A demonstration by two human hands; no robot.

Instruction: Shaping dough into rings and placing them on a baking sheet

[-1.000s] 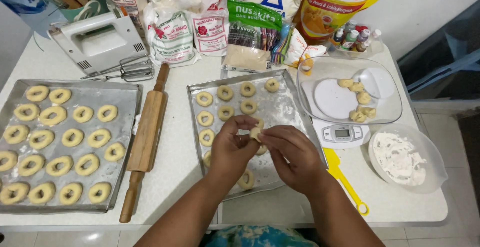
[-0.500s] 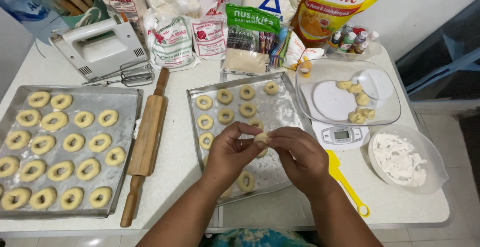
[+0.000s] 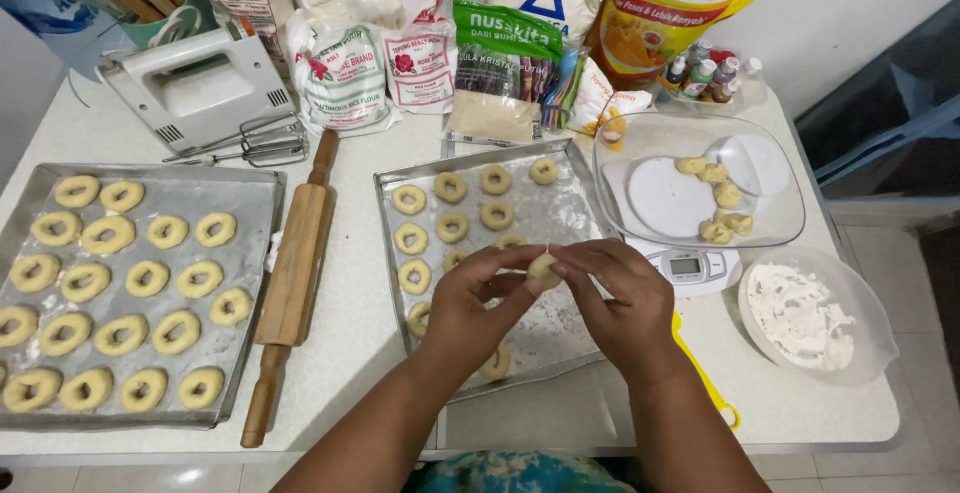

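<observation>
Head view: both hands (image 3: 545, 303) pinch soft dough ball (image 3: 543, 269).

Bright, even, diffuse indoor light from above; soft, short shadows beside the rolling pin (image 3: 292, 275) and under the forearms on the white table (image 3: 350, 353); mild sheen on the metal baking trays (image 3: 585, 215) and the clear plastic bowl (image 3: 780, 178); sharp focus throughout; slight wide-angle bending at the edges; dark, underexposed corner at far right.
</observation>
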